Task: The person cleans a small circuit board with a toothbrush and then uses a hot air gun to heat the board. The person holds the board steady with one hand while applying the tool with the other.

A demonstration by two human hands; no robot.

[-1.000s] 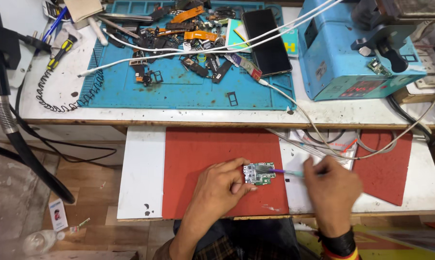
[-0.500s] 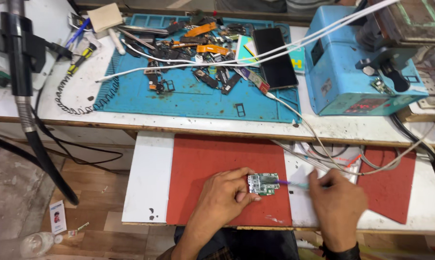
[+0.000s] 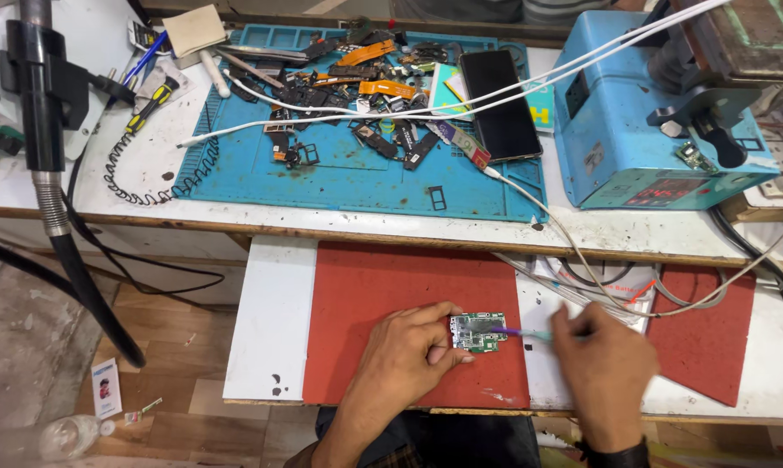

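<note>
Red matting covers the middle of the pull-out shelf, and near its front edge lies a small green circuit board. The left hand presses fingertips against the board's left side, pinning it flat to the red mat. The right hand is closed around a thin purple-tipped brush whose tip rests on the board's right half; this hand is blurred, so the exact finger hold cannot be told.

By its look the board is light, stiff and thin, with fragile parts on its face, so it is best held by its bare edges, as the left hand does. It sits close to the shelf's front edge; open mat lies to its left and behind it, while loose white cables crowd the right.

Farther back, on the upper bench, a blue work mat carries scattered phone parts and a dark smartphone. At the bench's right end stands a blue machine, and a black hose hangs off the left edge.
</note>
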